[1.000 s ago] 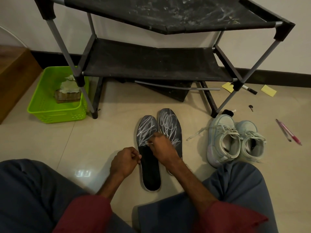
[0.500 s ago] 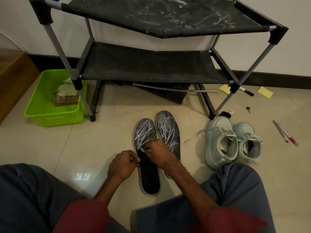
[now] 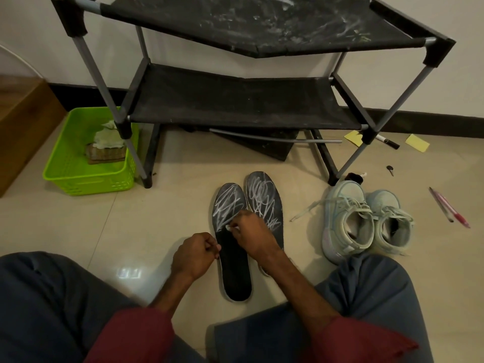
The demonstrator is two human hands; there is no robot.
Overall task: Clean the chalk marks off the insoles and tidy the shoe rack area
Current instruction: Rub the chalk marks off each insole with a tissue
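**Current Position and Grip Status**

The left insole (image 3: 234, 271) and right insole (image 3: 264, 195), both chalk-scribbled, lie side by side on the floor (image 3: 78, 226) in front of the shoe rack (image 3: 235, 100). The right hand (image 3: 252, 235) pinches a small white piece (image 3: 228, 227) against the left insole. The left hand (image 3: 193, 255) is curled at that insole's edge; whether it grips the edge cannot be told.

A green basket (image 3: 89, 182) holding a tissue box (image 3: 104, 153) sits well left of the left hand (image 3: 195, 254). Pale sneakers (image 3: 343, 203) and pink pens (image 3: 450, 210) lie right of the right hand (image 3: 251, 234).
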